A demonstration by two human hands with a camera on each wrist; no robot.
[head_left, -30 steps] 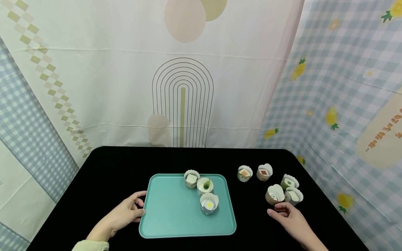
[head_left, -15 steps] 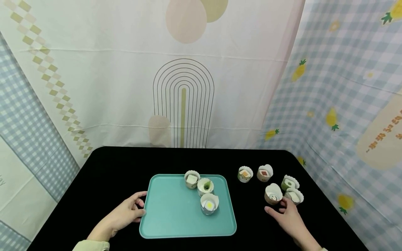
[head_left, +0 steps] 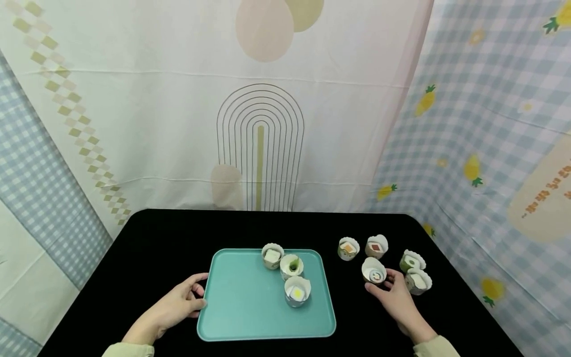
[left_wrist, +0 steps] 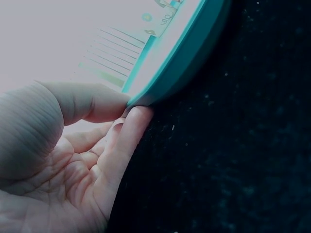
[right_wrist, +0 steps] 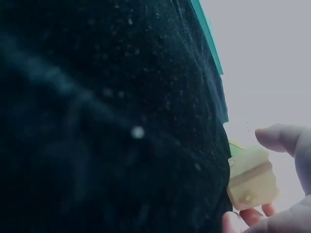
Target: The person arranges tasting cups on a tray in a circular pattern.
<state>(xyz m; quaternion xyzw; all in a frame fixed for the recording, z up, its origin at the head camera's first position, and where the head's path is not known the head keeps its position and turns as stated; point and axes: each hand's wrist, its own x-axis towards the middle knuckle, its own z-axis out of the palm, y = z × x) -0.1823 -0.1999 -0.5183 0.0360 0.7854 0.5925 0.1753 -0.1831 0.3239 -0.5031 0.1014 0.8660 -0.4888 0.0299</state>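
Observation:
At the left edge of a turquoise tray (head_left: 241,297), my left hand (head_left: 178,302) pinches the rim between thumb and fingers; the left wrist view shows the tray's edge (left_wrist: 167,68) in that pinch. My right hand (head_left: 397,297) holds a paper baking cup (head_left: 373,271) with a round white piece with a bluish print inside it. Thumb and fingers lie on two sides of this cup. On the tray's right half stand three more paper cups: one with a white piece (head_left: 272,255), one with a green topping (head_left: 292,267) and one with a yellow dot (head_left: 297,291).
Behind my right hand stand a cup with an orange square (head_left: 348,248) and one with a red square (head_left: 376,246). To its right, a green cup (head_left: 411,261) and a greyish cup (head_left: 418,281) touch or nearly touch. The black table (head_left: 178,238) ends at hanging curtains.
My right hand has taken the paper cup from beside the greyish and green cups and moved it left, toward the tray. My left hand stays at the tray's rim.

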